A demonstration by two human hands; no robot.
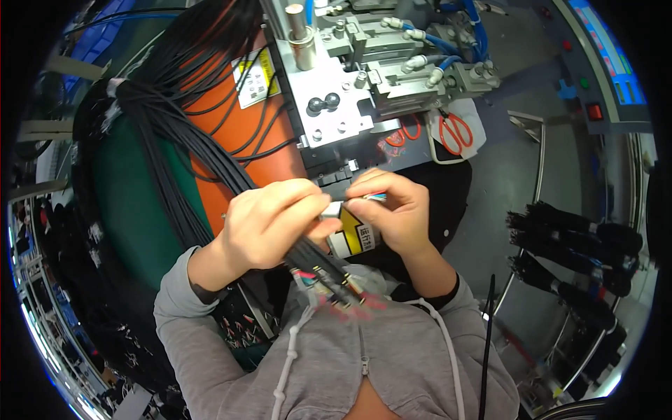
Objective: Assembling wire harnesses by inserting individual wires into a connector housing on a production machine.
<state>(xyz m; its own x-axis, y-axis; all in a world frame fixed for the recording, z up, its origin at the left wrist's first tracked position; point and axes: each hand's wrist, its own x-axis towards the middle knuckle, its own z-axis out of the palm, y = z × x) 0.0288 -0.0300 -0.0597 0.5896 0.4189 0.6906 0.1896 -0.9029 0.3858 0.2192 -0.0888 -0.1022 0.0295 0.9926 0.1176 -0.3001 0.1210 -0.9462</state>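
Note:
My left hand (269, 220) is closed, with a bundle of black cables (217, 154) running through or just beneath it. The cables' stripped ends (339, 285) come out below the palm, showing red and other coloured wires, a little blurred. At my left fingertips is a small white block (332, 209), perhaps a connector; the fingers partly hide it. My right hand (395, 210) pinches thin coloured wires (376, 197), blue, white and red, between thumb and forefinger. The two hands are close together in front of my chest. Behind them shows a yellow, black and white label (355, 238).
Ahead stands a metal fixture (329, 105) with pneumatic cylinders and blue hoses. Red-handled scissors (455, 133) lie on a pale tray to its right. An orange board (238, 126) carries more cable at left. Cable bundles (574, 241) hang on a rack at right, below a control panel (595, 84).

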